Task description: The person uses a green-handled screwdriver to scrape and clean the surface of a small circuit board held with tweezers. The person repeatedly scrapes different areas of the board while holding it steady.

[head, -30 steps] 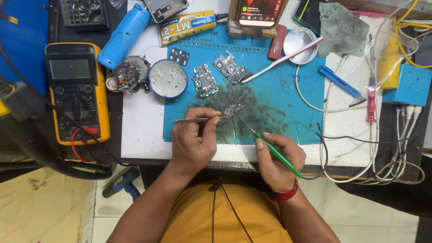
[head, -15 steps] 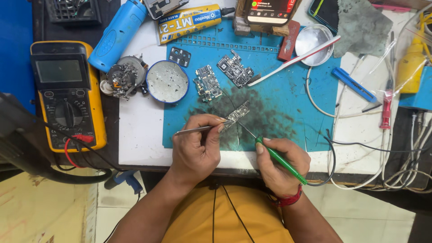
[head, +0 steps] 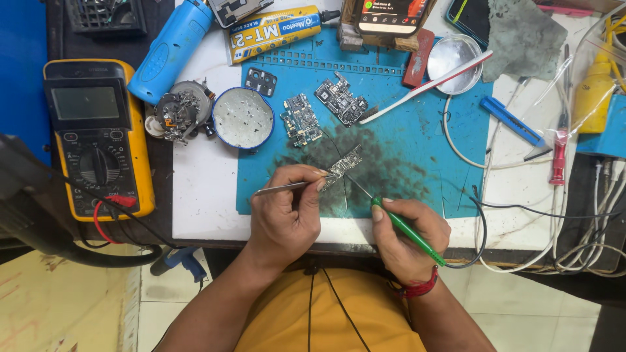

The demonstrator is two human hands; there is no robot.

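Left hand point(head: 283, 215) closed on metal tweezers point(head: 280, 188), tips pinning a small circuit board point(head: 343, 163) against the blue work mat point(head: 417, 124). Right hand point(head: 407, 231) closed pen-fashion on a green-handled tool point(head: 407, 230), thin shaft reaching up to the board; exact point of contact too fine to make out. Board tilted, over the dark sooty patch near the mat's front edge, partly covered by left fingertips.

Behind the board, two further circuit boards point(head: 301, 120) on the mat, apart from one another. Left of these, round blue-rimmed tin point(head: 242, 118), then a metal dish of screws and small parts point(head: 179, 111), contents too small to resolve. Yellow multimeter point(head: 98, 137) on the dark surface at far left, red and black leads trailing off the front edge. Blue cylindrical tool point(head: 171, 49) and yellow glue tube point(head: 274, 31) along the back, both cut by the top edge. Phone point(head: 391, 10) on a stand, upper part cropped. White toothbrush point(head: 424, 88) lying across a shallow metal dish point(head: 453, 58). Tangle of cables point(head: 587, 215) at right, ends hidden beyond the frame. Dark blurred object at lower left, unidentifiable.
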